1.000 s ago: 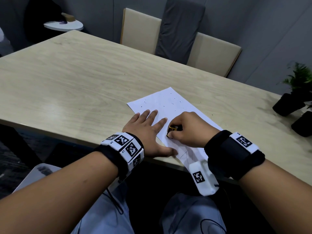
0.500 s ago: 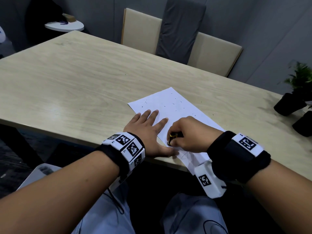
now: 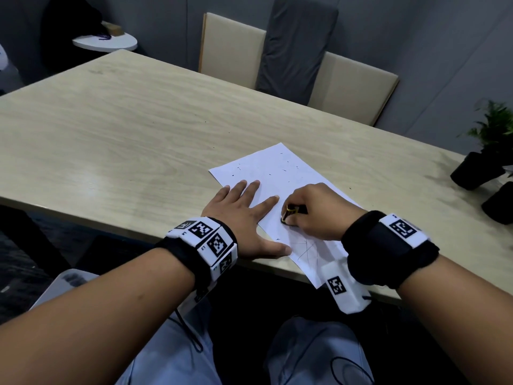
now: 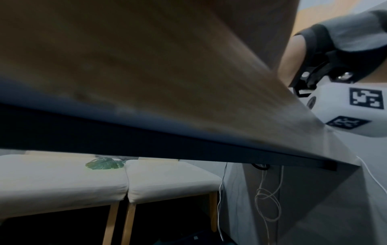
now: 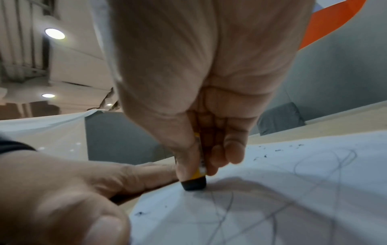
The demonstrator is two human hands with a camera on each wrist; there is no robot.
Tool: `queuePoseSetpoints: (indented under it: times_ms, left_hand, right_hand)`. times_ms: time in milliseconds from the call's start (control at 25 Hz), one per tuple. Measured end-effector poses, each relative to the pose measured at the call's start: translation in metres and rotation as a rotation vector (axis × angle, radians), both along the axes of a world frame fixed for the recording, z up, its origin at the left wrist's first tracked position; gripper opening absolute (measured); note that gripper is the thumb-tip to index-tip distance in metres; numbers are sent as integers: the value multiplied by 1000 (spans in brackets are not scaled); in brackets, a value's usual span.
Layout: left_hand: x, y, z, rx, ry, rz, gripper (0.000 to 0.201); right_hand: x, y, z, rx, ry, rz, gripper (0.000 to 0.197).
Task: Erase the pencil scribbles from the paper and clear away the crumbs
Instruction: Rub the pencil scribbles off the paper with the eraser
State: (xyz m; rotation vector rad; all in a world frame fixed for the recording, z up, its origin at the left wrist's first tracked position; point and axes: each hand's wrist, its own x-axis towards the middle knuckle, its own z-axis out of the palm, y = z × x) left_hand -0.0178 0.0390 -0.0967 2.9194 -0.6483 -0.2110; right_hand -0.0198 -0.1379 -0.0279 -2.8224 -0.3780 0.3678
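Black eraser (image 5: 194, 184): tip on paper (image 3: 273, 173), pinched by right hand (image 3: 316, 209).
Left hand (image 3: 238, 215): fingers spread flat, holding paper.

1. A white sheet of paper (image 3: 277, 173) lies on the pale wooden table (image 3: 125, 129), near its front edge, one corner overhanging.
2. The left hand (image 3: 241, 215) lies flat across the sheet's left edge.
3. The right hand (image 3: 319, 209), just to its right, presses a black eraser in a yellow sleeve (image 5: 194, 182) onto the sheet.
4. Pencil scribbles (image 5: 272, 207) lie in front of the eraser; dark crumbs (image 3: 277, 168) lie scattered behind the hands.
5. Two cushioned chairs (image 3: 352, 87) stand behind the table.
6. Potted plants (image 3: 483, 159) stand at its right end.
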Motion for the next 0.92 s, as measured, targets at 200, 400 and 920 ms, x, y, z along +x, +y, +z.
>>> queuePoseSetpoints:
  times_ms: [200,400,920]
  left_hand:
    - [-1,0,1,-5,-2,-1,110]
    - [-2,-1,2,-6,0,-1,110]
    - [2,-27,23,-29,-62,-106,108]
  right_hand:
    - [2,-2,12,-51,21,29,9]
    - [5,1,1,-27,-26,13,10]
    - [17,-27,24,178,-98,-282,14]
